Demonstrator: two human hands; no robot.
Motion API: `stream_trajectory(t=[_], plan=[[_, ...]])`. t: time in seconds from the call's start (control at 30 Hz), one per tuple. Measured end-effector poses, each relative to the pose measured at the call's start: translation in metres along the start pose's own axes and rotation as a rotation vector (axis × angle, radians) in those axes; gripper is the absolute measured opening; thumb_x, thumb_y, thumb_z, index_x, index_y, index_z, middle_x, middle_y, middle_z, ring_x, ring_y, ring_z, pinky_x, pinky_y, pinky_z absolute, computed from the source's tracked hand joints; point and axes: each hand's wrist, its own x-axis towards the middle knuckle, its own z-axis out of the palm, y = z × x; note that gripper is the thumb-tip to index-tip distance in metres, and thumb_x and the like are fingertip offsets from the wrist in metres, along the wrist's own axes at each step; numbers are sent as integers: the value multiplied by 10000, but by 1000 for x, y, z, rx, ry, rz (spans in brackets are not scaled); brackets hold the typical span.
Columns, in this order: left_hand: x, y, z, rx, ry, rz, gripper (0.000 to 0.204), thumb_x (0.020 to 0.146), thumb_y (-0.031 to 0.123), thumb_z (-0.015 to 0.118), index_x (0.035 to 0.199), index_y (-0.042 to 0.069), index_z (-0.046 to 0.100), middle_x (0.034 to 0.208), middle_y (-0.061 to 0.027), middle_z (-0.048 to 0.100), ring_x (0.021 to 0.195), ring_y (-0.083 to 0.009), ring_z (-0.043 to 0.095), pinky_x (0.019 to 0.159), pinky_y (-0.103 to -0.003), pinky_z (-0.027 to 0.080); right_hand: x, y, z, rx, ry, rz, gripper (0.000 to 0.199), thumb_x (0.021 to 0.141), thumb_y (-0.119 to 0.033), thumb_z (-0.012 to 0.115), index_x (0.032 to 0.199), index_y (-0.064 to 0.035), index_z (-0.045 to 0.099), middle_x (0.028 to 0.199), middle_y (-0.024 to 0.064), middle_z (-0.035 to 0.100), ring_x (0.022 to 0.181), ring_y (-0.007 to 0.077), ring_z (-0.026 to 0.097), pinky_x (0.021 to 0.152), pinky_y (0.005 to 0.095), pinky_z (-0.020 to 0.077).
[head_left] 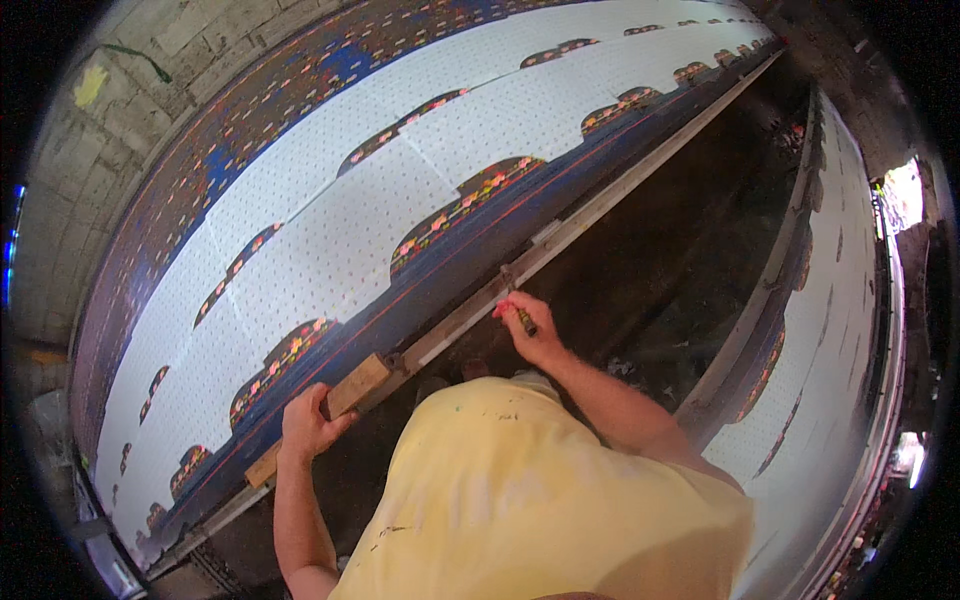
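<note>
Along its whole visible length, the long surface (450, 275) slants from the lower left to the upper right, its near edge toward the person. White dotted cloth (335, 245) covers most of it, broken by dark, scalloped floral patches, with a bare navy strip down the near edge. Across the aisle stands a second surface bearing similar white cloth (840, 330). A metal rail (600, 205) follows the near edge of the first surface, and on it, toward the lower left, lies a wooden bar (360, 382).

The left hand (308, 422) is curled over the middle of that bar, thumb on the person's side. Farther up the same edge, the right hand (537, 335) is closed around a dark-handled tool (527, 322), with a small red piece (507, 306) at the fingers. Just beyond it, a metal fitting (507, 272) sits on the rail; glare and smallness make it hard to tell whether the tool touches it.

As for progress, the cloth looks fully laid out, while the work at the rail seems midway: the bar is in place under the hand, and the fitting is probably yet to be settled.
</note>
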Motion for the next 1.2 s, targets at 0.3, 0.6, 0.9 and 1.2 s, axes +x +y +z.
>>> stream_trajectory(t=[0.3,0.6,0.9,1.2], plan=[[7,-16,-4,-139,-169,21,617,792,591,971,918,55,693,810,-178,706,786,-429,728,717,-499,562,9,-32,13,-113,-102,-186,72,1041,-65,705,1054,-47,774,952,163,758,893,354,759,799,444,600],[8,-9,-1,-138,-132,135,625,766,561,993,847,40,658,775,-185,716,770,-438,741,711,-516,584,14,-51,20,-245,-73,-163,61,1008,-40,773,1065,-51,791,962,159,756,914,363,766,804,459,610],[-1,-1,-65,-552,-70,121,613,886,457,963,1148,-13,669,954,-204,761,843,-340,757,766,-450,585,19,-53,46,-195,-57,-271,192,967,-60,850,1154,-106,846,1045,173,799,884,350,793,786,442,648],[26,63,-67,20,55,190,558,780,414,1011,1067,67,681,925,-153,687,864,-431,717,754,-525,569,54,-57,-33,-561,-42,-508,283,919,-130,879,1200,-156,852,894,156,685,783,363,738,662,492,603]])
